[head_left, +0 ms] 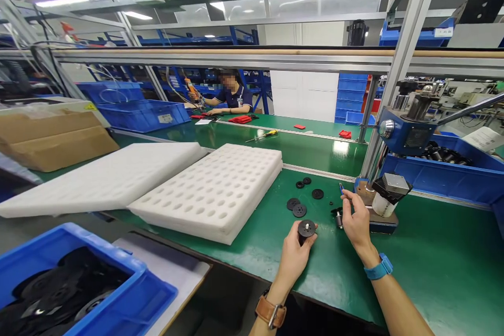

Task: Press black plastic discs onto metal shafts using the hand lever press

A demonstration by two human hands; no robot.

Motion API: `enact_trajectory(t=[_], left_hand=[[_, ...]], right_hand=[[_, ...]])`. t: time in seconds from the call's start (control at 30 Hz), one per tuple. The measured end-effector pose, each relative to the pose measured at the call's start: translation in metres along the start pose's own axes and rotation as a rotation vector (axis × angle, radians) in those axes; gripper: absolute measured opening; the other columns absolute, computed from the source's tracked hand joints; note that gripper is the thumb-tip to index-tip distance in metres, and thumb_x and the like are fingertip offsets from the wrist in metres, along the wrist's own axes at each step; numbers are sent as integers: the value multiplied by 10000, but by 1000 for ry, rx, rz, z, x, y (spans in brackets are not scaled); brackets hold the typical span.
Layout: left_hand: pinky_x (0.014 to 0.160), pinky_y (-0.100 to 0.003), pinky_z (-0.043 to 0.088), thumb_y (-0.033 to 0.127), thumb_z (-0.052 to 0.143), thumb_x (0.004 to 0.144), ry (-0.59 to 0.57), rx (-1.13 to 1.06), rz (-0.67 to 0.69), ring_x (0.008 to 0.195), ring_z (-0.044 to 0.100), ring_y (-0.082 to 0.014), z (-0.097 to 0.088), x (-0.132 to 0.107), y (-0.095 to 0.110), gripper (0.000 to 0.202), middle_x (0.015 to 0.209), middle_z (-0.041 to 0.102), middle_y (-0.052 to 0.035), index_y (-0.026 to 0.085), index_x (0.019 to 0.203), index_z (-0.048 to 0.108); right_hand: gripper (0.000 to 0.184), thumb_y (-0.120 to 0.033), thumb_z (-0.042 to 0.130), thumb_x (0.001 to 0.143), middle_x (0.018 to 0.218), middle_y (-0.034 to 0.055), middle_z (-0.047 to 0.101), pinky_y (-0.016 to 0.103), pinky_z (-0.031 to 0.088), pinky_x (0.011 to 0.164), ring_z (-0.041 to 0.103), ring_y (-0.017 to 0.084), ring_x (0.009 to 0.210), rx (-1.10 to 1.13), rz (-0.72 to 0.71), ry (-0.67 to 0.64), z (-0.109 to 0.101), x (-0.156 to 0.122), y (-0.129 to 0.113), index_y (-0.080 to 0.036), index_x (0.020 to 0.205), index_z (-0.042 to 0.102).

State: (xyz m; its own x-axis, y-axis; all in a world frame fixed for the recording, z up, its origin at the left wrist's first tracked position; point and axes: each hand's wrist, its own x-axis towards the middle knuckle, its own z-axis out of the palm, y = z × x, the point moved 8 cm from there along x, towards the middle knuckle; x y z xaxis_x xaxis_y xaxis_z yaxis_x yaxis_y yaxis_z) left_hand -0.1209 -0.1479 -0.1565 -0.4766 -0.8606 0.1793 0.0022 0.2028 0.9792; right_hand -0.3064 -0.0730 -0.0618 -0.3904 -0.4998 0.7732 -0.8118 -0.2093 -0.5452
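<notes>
My left hand (294,253), with a brown strap at the wrist, is closed around a black round part (306,228) that has a flat disc top and a small white stub at its centre. My right hand (356,220), wearing a blue wristband, pinches a slim blue pen-like tool (341,187), its tip pointing up and away. Just left of the right hand lies a small part with a metal cylinder (339,220). Several black discs rest on the green table between and beyond my hands, among them a holed disc (299,211) and another disc (317,193).
White foam tray (212,184) with rows of holes, beside a white foam sheet (106,173). Blue lever press (409,131) at right; a white cylinder (382,206) stands on its base. Blue bin (157,283) of black parts at lower left. A co-worker (236,97) sits across.
</notes>
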Motion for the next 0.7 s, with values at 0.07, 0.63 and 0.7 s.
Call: enact_trajectory(t=[0.07, 0.63, 0.7], left_hand=[[896, -317, 442, 418, 634, 905, -9, 13, 9, 1020, 630, -215, 1, 0, -1, 310, 1079, 689, -73, 167, 1080, 587], [689, -259, 324, 234, 568, 866, 29, -9, 22, 766, 420, -152, -1, -4, 7, 86, 796, 528, -4, 160, 849, 529], [692, -260, 329, 219, 565, 862, 30, -15, 15, 768, 427, -155, -1, -5, 8, 66, 803, 541, -7, 159, 857, 537]], right_hand=[[261, -212, 421, 1038, 1048, 90, 649, 380, 504, 904, 591, 199, 1019, -23, -75, -32, -1, -1, -9, -155, 1206, 612], [211, -187, 680, 890, 1054, 88, 660, 390, 483, 935, 594, 215, 1016, -427, -229, -1015, 224, 61, 10, -119, 1089, 670], [116, -200, 665, 916, 999, 65, 653, 381, 489, 923, 602, 191, 975, -437, -248, -1046, 232, 57, 12, -116, 995, 668]])
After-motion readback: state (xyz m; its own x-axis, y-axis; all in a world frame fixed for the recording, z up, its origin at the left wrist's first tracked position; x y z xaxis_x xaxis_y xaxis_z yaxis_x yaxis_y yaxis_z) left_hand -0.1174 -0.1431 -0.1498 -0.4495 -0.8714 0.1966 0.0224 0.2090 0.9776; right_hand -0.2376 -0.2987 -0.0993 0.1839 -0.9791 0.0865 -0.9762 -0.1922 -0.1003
